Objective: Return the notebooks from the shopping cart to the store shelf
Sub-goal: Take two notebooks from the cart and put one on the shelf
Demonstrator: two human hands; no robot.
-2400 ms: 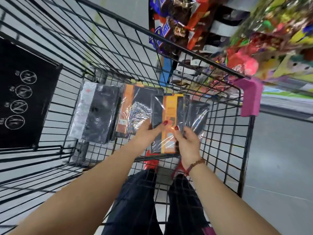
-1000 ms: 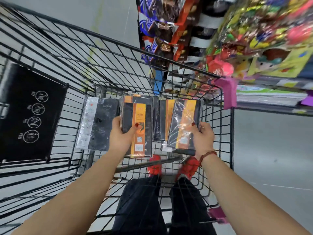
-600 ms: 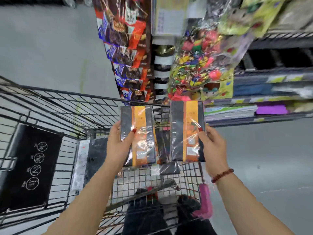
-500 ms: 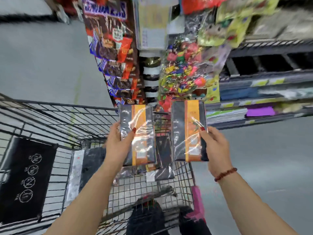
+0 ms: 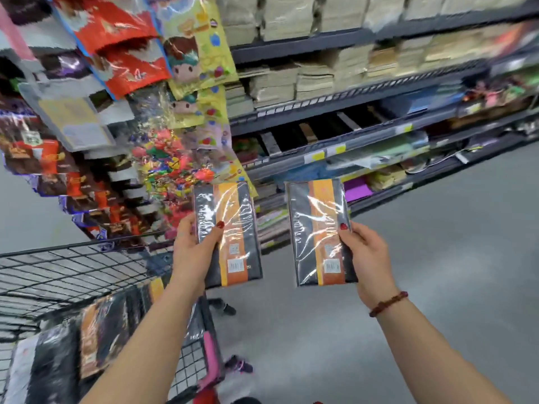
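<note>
Both wrapped notebooks, the left notebook [image 5: 228, 234] and the right notebook [image 5: 320, 232], are showing dark grey covers crossed by an orange lengthwise band with white labels, under glinting clear film. The left hand [image 5: 192, 252] and right hand [image 5: 369, 258] are wearing red nail polish, and a dark red bead bracelet [image 5: 388, 303] is circling the right wrist. The shopping cart [image 5: 67, 275] is showing black wire with pink corner trim. The store shelf [image 5: 350, 135] is looking dark grey, carrying yellow tags.
</note>
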